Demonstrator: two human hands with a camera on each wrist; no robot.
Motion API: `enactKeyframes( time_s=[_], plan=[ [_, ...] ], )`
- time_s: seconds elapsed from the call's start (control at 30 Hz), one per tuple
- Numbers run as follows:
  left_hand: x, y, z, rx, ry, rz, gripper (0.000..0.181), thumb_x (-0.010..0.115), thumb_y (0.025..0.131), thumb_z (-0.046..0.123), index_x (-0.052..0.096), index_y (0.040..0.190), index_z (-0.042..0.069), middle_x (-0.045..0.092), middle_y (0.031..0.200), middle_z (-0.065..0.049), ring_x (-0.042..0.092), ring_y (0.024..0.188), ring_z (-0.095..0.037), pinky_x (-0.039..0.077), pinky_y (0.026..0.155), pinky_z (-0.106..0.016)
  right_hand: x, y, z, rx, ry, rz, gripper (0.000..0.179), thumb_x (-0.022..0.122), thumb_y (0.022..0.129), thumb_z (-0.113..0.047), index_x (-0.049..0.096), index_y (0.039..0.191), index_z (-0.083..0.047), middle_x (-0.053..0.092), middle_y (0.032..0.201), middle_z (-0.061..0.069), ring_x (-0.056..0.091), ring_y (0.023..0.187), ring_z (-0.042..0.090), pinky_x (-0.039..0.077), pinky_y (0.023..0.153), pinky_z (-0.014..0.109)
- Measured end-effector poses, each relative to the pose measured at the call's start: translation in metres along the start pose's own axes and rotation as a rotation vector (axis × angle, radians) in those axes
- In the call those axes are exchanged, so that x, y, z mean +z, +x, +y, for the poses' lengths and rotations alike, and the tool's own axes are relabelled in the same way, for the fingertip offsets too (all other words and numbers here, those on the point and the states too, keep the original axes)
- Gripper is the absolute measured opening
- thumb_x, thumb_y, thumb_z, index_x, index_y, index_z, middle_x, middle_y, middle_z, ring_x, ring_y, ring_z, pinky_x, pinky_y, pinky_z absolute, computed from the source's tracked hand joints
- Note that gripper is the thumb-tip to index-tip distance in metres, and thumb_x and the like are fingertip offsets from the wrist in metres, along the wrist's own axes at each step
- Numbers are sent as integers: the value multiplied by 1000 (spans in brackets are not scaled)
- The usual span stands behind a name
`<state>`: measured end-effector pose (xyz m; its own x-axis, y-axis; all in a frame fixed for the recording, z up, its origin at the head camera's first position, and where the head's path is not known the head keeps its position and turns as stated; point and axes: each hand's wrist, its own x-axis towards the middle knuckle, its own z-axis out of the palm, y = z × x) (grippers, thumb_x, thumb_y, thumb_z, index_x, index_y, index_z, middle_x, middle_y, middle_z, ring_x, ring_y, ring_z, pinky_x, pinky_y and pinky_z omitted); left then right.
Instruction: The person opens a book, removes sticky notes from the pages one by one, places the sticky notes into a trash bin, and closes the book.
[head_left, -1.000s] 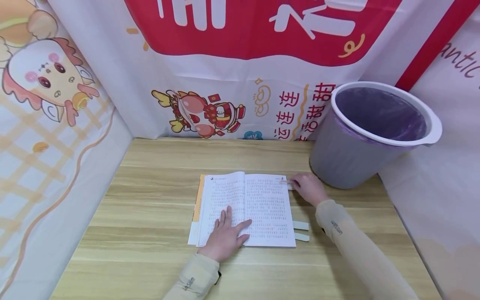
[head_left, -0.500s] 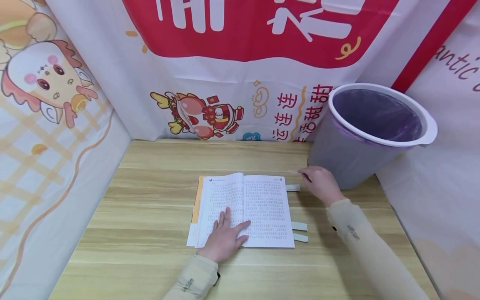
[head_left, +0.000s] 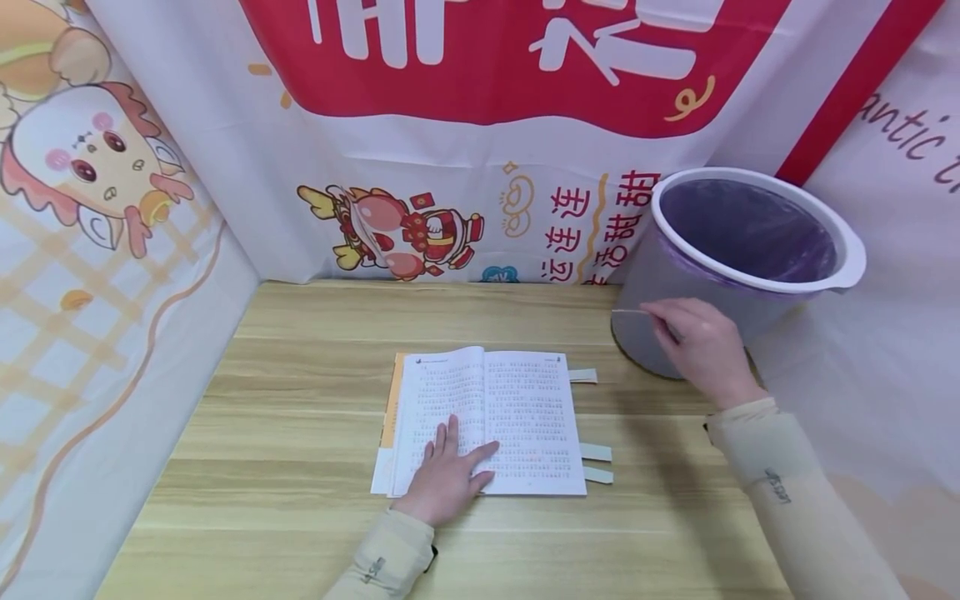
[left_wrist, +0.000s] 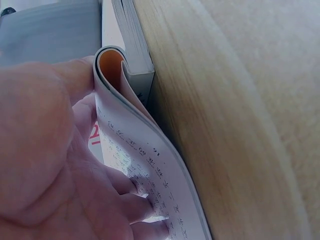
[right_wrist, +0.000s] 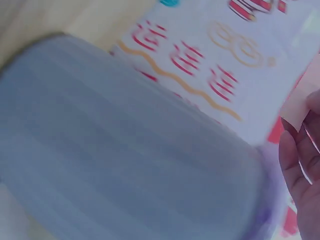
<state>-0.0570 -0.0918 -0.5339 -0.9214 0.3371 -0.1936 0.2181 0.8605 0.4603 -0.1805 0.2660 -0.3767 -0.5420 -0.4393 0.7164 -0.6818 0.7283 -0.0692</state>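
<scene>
An open book point(head_left: 528, 400) with printed text lies on the wooden table. My left hand point(head_left: 442, 479) rests on its lower middle, fingers spread over the left page and thumb across the fold. In the left wrist view the pages point(left_wrist: 145, 155) curve up at the spine beside that hand. My right hand point(head_left: 701, 346) is raised in front of the grey bin and pinches a thin paper strip point(head_left: 628, 312) between thumb and fingertips. The right wrist view shows the pale strip point(right_wrist: 296, 110) at the fingers. Pale paper tabs point(head_left: 582, 376) stick out from the book's right edge.
The grey bin point(head_left: 637, 333), lined with a purple bag, stands at the table's back right, its white rim point(head_left: 853, 260) higher than my right hand. Printed cloth point(head_left: 420, 142) hangs behind the table and along both sides.
My right hand has drawn the paper strip away from the book's upper right edge and carried it up and right, to the bin's front. The left hand stays on the pages.
</scene>
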Motion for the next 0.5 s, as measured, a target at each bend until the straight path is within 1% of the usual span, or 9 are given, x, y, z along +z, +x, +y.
enactKeyframes(
  time_s=[0.1,0.17,0.23,0.33,0.4,0.5],
  plan=[
    [-1,0,0,0,0,1,47,49,102,46,50,146,33,3,157,-35,7,143,-55,16,112,-67,-19,10,0,-9,-19,67,24,70,83,5,75,105,-1,74,97,14,68,87,33,53,80,43],
    [-1,-1,0,1,-1,-1,47,49,102,46,50,146,33,3,157,-36,7,143,-55,16,113,-67,-32,16,0,2,-38,125,24,71,83,4,75,106,-2,74,97,14,68,87,33,52,85,37],
    [-2,-1,0,4,0,0,47,49,102,46,50,146,32,4,157,-36,7,142,-55,16,113,-67,-44,23,2,27,-50,171,23,70,84,3,76,105,-2,74,97,14,68,88,34,50,90,29],
    [-2,-1,0,5,-1,1,47,49,102,46,51,146,32,4,157,-36,7,142,-55,17,112,-67,-61,32,12,79,-74,194,20,69,87,1,76,106,-1,74,99,16,67,89,37,46,99,23],
    [-2,-1,0,4,-2,2,46,49,102,46,51,146,32,4,157,-35,7,143,-55,17,113,-67,-69,37,20,122,-93,189,19,68,89,0,76,107,-1,73,100,18,67,91,39,46,101,27],
    [-2,-1,0,2,-1,1,46,49,102,46,51,146,32,4,157,-35,7,143,-55,16,113,-67,-77,41,35,200,-136,137,21,67,91,-4,75,110,-1,72,104,20,67,95,41,48,102,36]
  ],
)
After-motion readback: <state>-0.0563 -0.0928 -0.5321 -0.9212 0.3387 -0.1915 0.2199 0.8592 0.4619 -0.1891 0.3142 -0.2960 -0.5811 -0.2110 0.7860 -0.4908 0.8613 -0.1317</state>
